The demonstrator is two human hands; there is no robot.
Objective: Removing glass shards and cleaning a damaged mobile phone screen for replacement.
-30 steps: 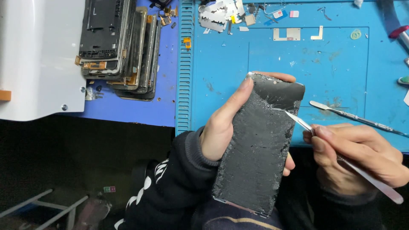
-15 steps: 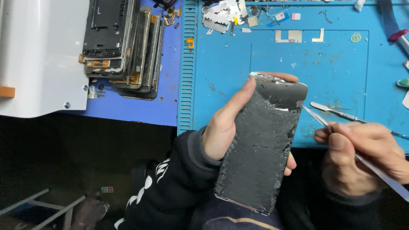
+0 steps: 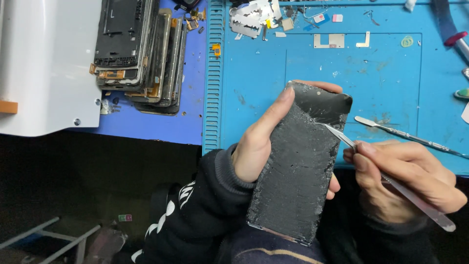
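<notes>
Above the blue mat's near edge, our left hand (image 3: 256,146) clasps the shattered phone screen (image 3: 298,166) by its long sides, tilted. Our right hand (image 3: 405,178) pinches metal tweezers (image 3: 371,166), tips touching the cracked upper corner. We judge a shallow angle and steady grip would lift shards cleanly.

Shattered glass, bare metal and a matt rubbery mat

The phone panel (image 3: 300,166) is seen as black glass, finely crazed to a rough, grey, dull surface, with a glossy patch kept at its top corner. The tweezers (image 3: 386,181) are made of smooth, bright metal, as is the thin spudger (image 3: 405,134). The blue mat (image 3: 293,63) is shown as matt and rubbery, scuffed and stained. The sleeve (image 3: 200,215) is of soft black knitted cloth with a ribbed cuff.
</notes>
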